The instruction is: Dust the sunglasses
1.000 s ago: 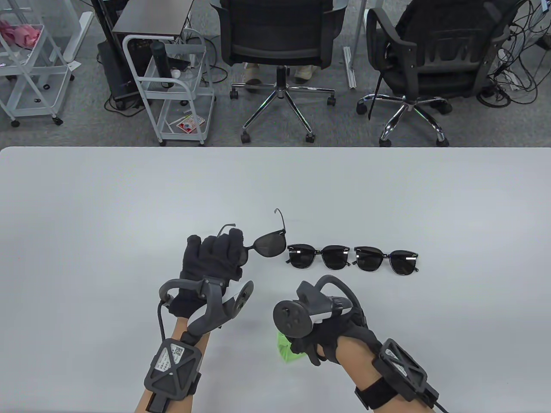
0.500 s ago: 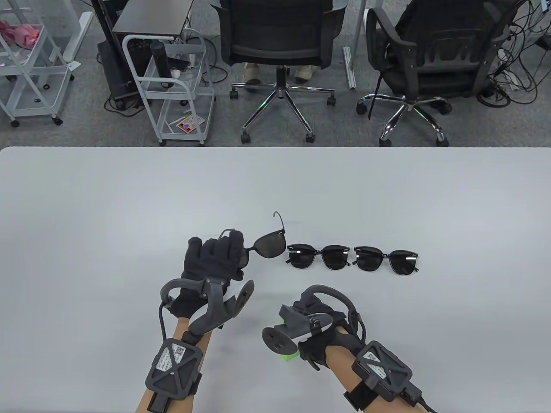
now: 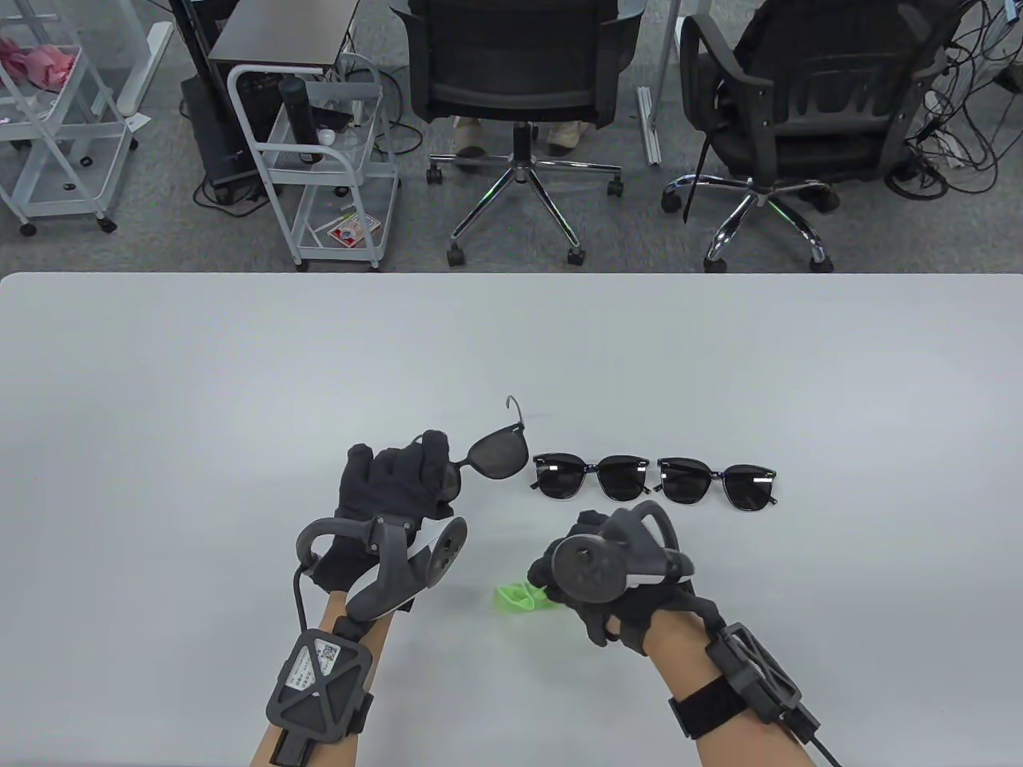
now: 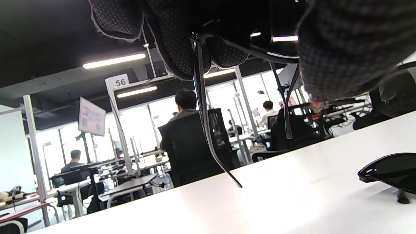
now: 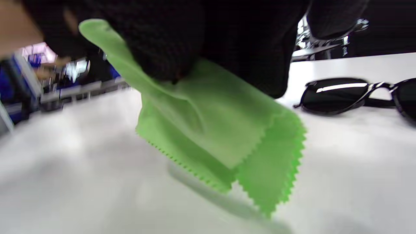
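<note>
My left hand [image 3: 404, 475] grips an unfolded pair of black sunglasses [image 3: 497, 455] by its left lens, holding it just above the table with the temple arms [image 4: 203, 113] pointing away. The right lens sticks out to the right of my fingers. My right hand [image 3: 595, 571] pinches a folded green cloth [image 3: 519, 597] with a zigzag edge [image 5: 221, 130], lifted a little off the table. Two more black sunglasses lie folded side by side on the table, one [image 3: 590, 476] just beyond my right hand and the other [image 3: 718, 482] to its right.
The white table [image 3: 200, 383] reaches to its far edge at mid-view. Beyond it stand two black office chairs [image 3: 515, 72] and white wire carts [image 3: 320, 160] on a grey floor. In the left wrist view people sit at desks far off.
My right hand has lifted and swung forward and left with the green cloth, which now shows to the left of the hand. The left hand with the sunglasses has barely moved.
</note>
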The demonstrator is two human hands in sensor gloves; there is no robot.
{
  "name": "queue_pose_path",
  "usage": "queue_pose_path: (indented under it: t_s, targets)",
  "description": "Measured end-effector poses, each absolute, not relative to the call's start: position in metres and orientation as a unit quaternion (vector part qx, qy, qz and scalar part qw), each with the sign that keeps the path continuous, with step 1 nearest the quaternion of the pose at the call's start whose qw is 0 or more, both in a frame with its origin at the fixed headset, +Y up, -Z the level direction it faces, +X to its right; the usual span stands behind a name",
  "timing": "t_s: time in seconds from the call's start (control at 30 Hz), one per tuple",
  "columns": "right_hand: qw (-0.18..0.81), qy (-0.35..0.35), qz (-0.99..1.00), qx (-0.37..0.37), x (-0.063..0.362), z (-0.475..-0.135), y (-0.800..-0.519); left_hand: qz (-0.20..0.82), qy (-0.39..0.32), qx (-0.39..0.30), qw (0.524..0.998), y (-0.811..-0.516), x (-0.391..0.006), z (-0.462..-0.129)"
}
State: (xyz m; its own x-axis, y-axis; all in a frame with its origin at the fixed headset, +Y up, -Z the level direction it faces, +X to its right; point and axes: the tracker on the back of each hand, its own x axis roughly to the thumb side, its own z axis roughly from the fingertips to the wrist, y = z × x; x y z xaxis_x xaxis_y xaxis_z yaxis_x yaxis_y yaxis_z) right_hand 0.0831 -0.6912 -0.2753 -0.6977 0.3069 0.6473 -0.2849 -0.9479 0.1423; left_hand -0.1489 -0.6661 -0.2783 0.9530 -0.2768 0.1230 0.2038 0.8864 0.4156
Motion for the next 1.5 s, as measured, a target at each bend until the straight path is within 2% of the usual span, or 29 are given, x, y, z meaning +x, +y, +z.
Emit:
queue_pose_path:
  t_s: [0.13,0.4,0.57,0.77,0.87,0.93,1.2,1.4,1.5]
  targets:
    - [0.247,-0.059,0.925,0.283,0.12,-0.288,-0.685,-0.093,-0.117,0.19,0.97,-0.666,-0.147,-0.275]
    - [0.329,-0.096,0.911,0.229,0.143,-0.293,-0.685,-0.129,-0.185,0.203,0.953,-0.667,-0.119,-0.26]
    - [0.416,-0.078,0.886,0.188,0.148,-0.296,-0.689,-0.128,-0.183,0.215,0.951,-0.664,-0.117,-0.255]
    - [0.629,-0.029,0.774,0.065,0.161,-0.297,-0.71,-0.125,-0.166,0.232,0.95,-0.66,-0.121,-0.253]
    - [0.693,-0.015,0.721,0.009,0.161,-0.294,-0.719,-0.119,-0.169,0.241,0.948,-0.657,-0.117,-0.249]
    - [0.702,-0.012,0.712,-0.011,0.159,-0.291,-0.72,-0.12,-0.172,0.248,0.946,-0.655,-0.113,-0.245]
    - [0.644,-0.027,0.764,0.026,0.135,-0.281,-0.708,-0.089,-0.178,0.235,0.951,-0.654,-0.107,-0.24]
    - [0.658,-0.056,0.751,0.017,0.133,-0.276,-0.703,-0.068,-0.176,0.236,0.953,-0.65,-0.108,-0.239]
    - [0.695,-0.014,0.717,0.041,0.13,-0.28,-0.705,-0.065,-0.173,0.237,0.954,-0.65,-0.108,-0.239]
